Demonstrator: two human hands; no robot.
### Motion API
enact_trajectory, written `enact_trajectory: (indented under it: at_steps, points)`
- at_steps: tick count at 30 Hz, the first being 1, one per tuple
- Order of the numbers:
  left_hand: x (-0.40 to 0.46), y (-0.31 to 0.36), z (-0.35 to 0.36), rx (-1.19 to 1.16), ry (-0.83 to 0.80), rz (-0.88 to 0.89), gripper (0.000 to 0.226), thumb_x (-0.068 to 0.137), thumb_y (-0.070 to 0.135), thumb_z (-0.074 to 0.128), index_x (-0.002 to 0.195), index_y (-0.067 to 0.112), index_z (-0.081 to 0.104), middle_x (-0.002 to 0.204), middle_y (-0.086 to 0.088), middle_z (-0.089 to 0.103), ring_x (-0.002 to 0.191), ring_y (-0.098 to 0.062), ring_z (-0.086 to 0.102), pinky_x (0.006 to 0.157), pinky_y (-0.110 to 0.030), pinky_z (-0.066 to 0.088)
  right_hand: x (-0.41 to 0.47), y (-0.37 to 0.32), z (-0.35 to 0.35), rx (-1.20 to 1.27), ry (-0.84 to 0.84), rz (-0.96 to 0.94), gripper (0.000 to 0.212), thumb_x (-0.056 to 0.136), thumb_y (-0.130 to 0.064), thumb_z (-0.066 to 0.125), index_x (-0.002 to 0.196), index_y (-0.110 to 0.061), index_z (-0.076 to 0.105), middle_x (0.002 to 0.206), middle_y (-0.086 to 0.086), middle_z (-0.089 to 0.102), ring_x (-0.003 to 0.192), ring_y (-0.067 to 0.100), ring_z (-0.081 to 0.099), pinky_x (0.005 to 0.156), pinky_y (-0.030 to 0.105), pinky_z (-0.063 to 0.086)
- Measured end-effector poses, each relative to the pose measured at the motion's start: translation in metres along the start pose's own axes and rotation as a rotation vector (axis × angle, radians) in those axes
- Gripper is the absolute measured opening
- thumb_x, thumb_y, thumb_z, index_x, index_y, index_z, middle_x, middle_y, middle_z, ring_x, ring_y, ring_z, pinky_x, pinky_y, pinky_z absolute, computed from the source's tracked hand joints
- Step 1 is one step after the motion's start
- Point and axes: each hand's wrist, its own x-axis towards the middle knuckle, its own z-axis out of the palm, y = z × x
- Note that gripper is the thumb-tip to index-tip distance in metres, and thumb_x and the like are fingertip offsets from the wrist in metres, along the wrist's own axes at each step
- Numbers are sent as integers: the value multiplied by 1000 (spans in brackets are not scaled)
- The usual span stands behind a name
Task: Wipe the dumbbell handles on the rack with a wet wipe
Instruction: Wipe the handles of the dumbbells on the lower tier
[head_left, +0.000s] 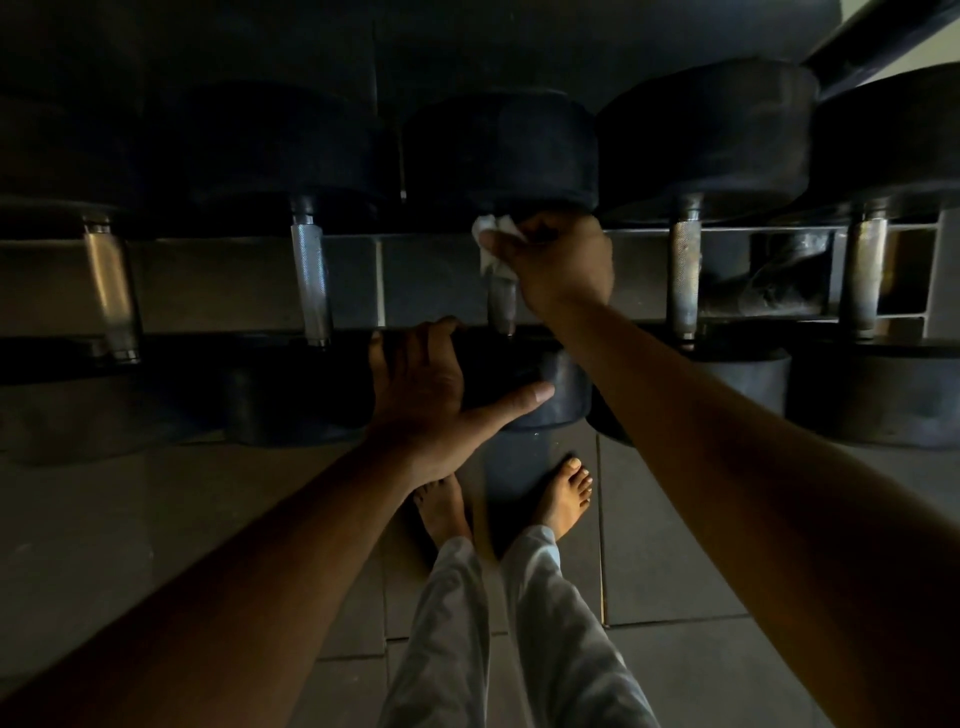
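Dim, uneven light with wide-angle bending

The scene is dark. Faint light enters far right, glinting on the metal dumbbell handles. The far left sinks into shadow. Edges curve, and the near forearms look soft.

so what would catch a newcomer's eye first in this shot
The white wet wipe stands out in the dim scene, gripped by the right hand around the middle dumbbell handle. Just below, the left hand rests on that dumbbell's near black head. Bare feet show on the tiled floor beneath.
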Motion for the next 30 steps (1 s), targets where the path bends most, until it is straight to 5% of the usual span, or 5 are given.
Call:
enact_trajectory:
  at_steps: [6, 11, 15, 19, 30]
  points:
    - [0, 1, -1, 24, -4, -9, 119, 61, 107, 42, 149, 28, 35, 154, 2, 36, 147, -16, 18, 128, -45, -4, 4, -10, 3, 186, -29, 231, 44, 63, -60, 91, 73, -27, 64, 76, -12, 68, 61, 2, 65, 59, 24, 56]
    - [0, 0, 0, 7, 10, 9, 114, 65, 105, 45, 148, 28, 36, 154, 5, 37, 148, -14, 19, 129, -46, -7, 6, -17, 10, 131, -41, 231, 63, 45, -75, 86, 84, -30, 67, 85, -11, 70, 80, 10, 68, 82, 40, 60]
    - [0, -2, 2, 31, 23, 16, 115, 64, 108, 40, 147, 29, 37, 154, 3, 37, 149, -17, 20, 129, -48, -2, 24, 0, 27, 100, -29, 212, 92, 17, -91, 73, 86, -29, 74, 79, -13, 73, 78, 11, 72, 79, 39, 60]
    - [0, -2, 2, 33, 12, 2, 115, 64, 109, 40, 148, 30, 35, 155, 2, 37, 149, -20, 21, 129, -48, 1, 9, -12, 9, 137, -23, 229, 62, 61, -66, 88, 104, -26, 67, 94, -8, 64, 86, 12, 64, 73, 29, 56]
    - [-1, 2, -2, -6, 6, 3, 106, 67, 103, 49, 144, 31, 39, 153, 5, 39, 152, -18, 20, 128, -43, -8, 24, 1, -5, 291, -21, 325, 17, 87, -27, 81, 88, -20, 66, 90, 0, 71, 77, 10, 70, 68, 23, 61]
